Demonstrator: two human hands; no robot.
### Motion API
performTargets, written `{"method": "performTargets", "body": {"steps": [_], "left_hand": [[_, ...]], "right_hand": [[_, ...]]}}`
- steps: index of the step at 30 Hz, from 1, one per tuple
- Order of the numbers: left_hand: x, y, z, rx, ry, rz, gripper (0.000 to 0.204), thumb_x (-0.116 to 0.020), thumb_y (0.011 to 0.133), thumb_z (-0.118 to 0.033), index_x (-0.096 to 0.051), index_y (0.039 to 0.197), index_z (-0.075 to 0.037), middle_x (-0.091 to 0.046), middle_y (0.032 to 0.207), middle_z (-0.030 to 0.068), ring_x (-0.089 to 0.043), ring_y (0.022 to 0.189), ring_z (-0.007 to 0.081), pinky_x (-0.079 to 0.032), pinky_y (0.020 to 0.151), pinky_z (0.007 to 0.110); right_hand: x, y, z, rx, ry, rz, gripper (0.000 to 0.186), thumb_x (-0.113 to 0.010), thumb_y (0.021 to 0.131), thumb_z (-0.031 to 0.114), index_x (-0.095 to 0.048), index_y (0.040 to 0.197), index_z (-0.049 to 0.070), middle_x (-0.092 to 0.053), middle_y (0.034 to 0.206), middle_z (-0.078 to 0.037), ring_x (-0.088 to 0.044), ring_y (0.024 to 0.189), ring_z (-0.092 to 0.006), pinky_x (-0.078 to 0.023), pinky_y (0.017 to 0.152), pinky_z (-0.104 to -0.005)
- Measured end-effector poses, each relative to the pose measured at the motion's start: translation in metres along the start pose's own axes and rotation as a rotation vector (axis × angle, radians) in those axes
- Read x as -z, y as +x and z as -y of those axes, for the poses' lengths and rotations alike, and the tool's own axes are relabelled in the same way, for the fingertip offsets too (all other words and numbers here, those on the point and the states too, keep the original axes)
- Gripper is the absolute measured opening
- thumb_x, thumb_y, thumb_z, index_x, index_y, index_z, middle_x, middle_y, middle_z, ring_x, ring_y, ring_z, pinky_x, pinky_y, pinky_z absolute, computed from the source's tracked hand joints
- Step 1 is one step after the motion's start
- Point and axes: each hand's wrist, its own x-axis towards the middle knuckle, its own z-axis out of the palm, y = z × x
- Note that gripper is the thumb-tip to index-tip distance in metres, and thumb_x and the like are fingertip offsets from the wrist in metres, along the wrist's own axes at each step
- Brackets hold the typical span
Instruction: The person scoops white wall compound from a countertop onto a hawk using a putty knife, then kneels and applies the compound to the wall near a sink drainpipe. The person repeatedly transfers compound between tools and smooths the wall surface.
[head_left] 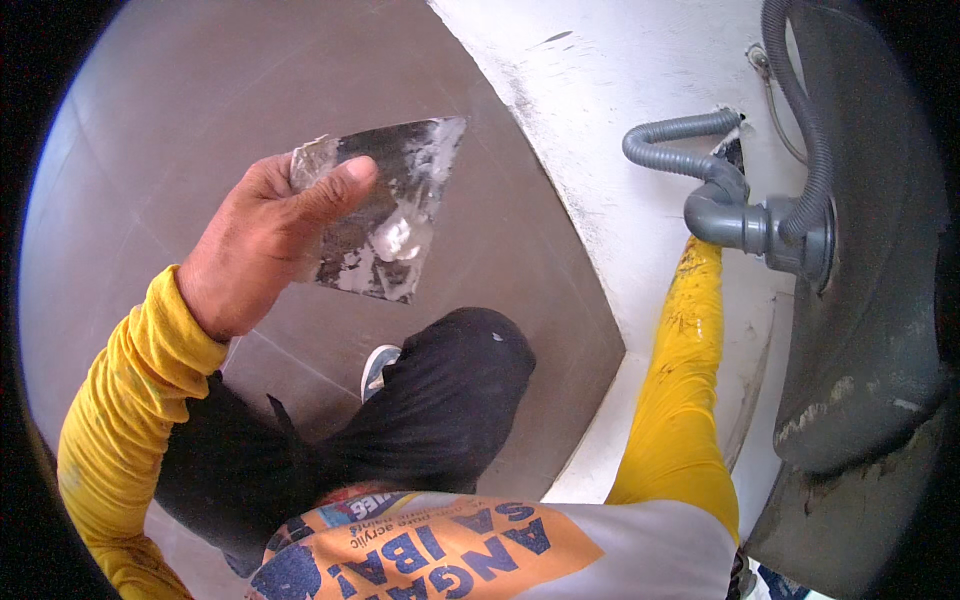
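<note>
My left hand (258, 245) is raised in front of me and grips a flat metal scraper blade (385, 205) smeared with white paste, thumb pressed on its upper face. My right arm in a yellow sleeve (685, 380) reaches up along the white wall toward the grey drain trap (725, 215) under a basin. The right hand itself is hidden behind the trap and the pipe, so I cannot see what it touches.
A grey corrugated hose (675, 135) runs from the wall into the trap, and a second hose (800, 110) drops from above. The dark underside of the basin (870, 280) fills the right. Below are my bent knee (450, 390), a shoe (378, 368) and brown floor tiles (200, 110).
</note>
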Motion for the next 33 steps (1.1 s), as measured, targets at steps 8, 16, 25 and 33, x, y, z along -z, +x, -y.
{"method": "performTargets", "body": {"steps": [8,16,25,33], "left_hand": [[-0.004,0.006,0.004,0.003,-0.004,0.027,0.046,-0.060,0.096,-0.044,-0.065,0.107,0.001,-0.072,0.089,0.0109,-0.071,0.074,0.0164,-0.060,0.073,0.030],[-0.004,0.010,0.004,0.062,-0.119,0.022,0.043,-0.060,0.097,-0.040,-0.064,0.108,0.001,-0.072,0.092,0.0094,-0.071,0.077,0.0161,-0.059,0.077,0.031],[0.001,0.008,-0.002,0.061,-0.193,-0.018,0.036,-0.060,0.098,-0.036,-0.063,0.105,-0.001,-0.072,0.095,0.0102,-0.072,0.081,0.0175,-0.059,0.080,0.033],[0.018,0.014,0.001,0.109,-0.379,0.083,0.029,-0.058,0.098,-0.028,-0.062,0.109,-0.001,-0.072,0.098,0.0110,-0.072,0.083,0.0188,-0.060,0.078,0.034]], "right_hand": [[0.028,0.036,0.077,0.117,0.023,0.107,0.054,-0.067,0.087,0.036,-0.054,0.130,0.006,-0.057,0.127,-0.014,-0.060,0.105,-0.0349,-0.054,0.080,-0.0447],[0.014,0.029,0.069,0.065,0.085,0.098,0.057,-0.069,0.086,0.036,-0.052,0.132,0.006,-0.056,0.129,-0.014,-0.059,0.104,-0.0352,-0.055,0.078,-0.0453],[0.002,-0.036,-0.035,-0.158,0.256,-0.150,0.061,-0.070,0.085,0.037,-0.050,0.134,0.006,-0.054,0.131,-0.014,-0.059,0.103,-0.0355,-0.056,0.076,-0.0459],[0.161,-0.324,-0.098,-0.568,0.463,0.371,0.048,-0.061,0.091,0.025,-0.052,0.133,0.005,-0.060,0.127,-0.012,-0.063,0.106,-0.0286,-0.055,0.075,-0.0406]]}}
